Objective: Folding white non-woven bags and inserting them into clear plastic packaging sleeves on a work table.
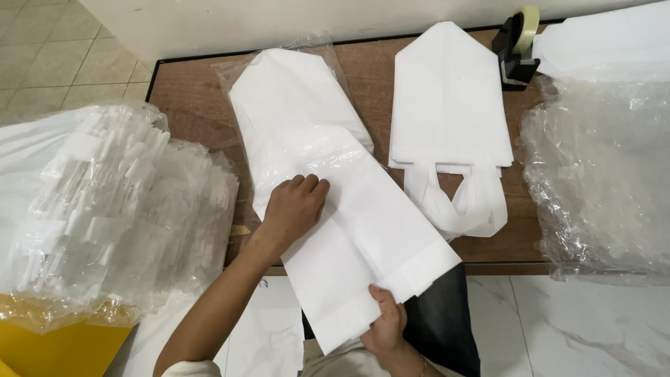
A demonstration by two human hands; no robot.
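Observation:
A folded white fabric bag [370, 230] lies slanted over the front edge of the brown table [188, 91], its far end inside a clear plastic sleeve [293, 91]. My left hand [293, 209] presses flat on the bag's left side, fingers curled. My right hand [387, 324] grips the bag's near bottom edge, thumb on top. A second stack of folded white bags with loop handles [450, 119] rests to the right on the table.
A big heap of clear plastic sleeves [105, 209] sits at left over something yellow. Crumpled clear plastic [604, 174] fills the right side. A black tape dispenser [518, 49] stands at the back right. Tiled floor lies below.

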